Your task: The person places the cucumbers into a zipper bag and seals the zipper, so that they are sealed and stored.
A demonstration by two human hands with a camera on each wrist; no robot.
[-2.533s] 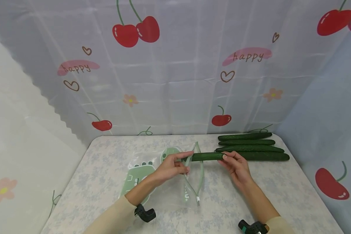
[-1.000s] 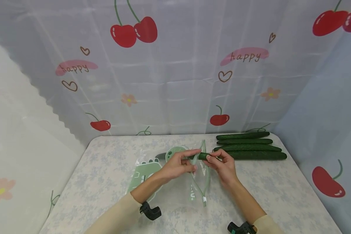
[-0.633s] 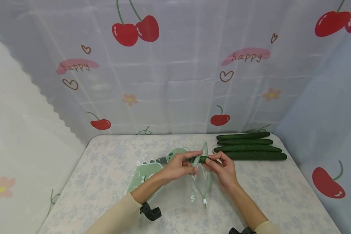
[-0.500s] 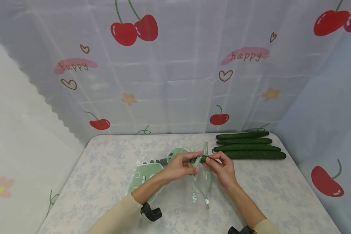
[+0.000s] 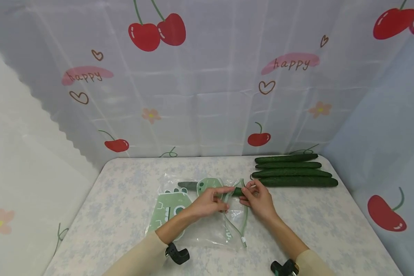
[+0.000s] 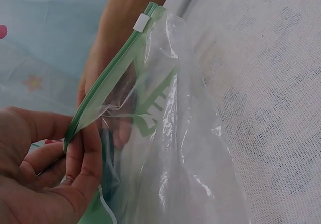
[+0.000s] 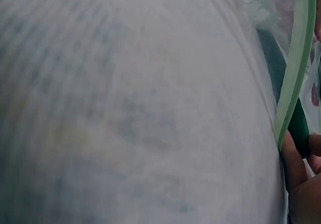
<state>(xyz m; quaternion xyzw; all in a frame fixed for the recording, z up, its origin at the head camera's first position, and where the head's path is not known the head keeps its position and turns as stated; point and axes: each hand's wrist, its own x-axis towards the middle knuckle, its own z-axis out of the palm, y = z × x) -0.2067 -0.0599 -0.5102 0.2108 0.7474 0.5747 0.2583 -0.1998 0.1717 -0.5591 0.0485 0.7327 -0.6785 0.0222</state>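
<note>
A clear zip bag [image 5: 207, 234] with green printing and a green zip edge lies on the table, its mouth to the right. My left hand [image 5: 208, 203] pinches the edge of that mouth; in the left wrist view, thumb and fingers of the left hand [image 6: 50, 169] hold the green strip. A cucumber [image 5: 238, 192] lies mostly inside the bag, its far end showing through the plastic at the left. My right hand [image 5: 260, 201] grips the cucumber's right end at the opening. The right wrist view shows the cucumber [image 7: 299, 128] passing the green strip beside the fingers.
Several more cucumbers [image 5: 293, 181] lie side by side at the table's back right. A white slider [image 5: 243, 239] sits at the near end of the zip. A cherry-patterned curtain [image 5: 200, 88] hangs behind the table [image 5: 124, 184].
My right hand has moved left, sliding the cucumber deeper into the bag until only its right end shows outside. My left hand has kept hold of the bag's edge and shifted slightly.
</note>
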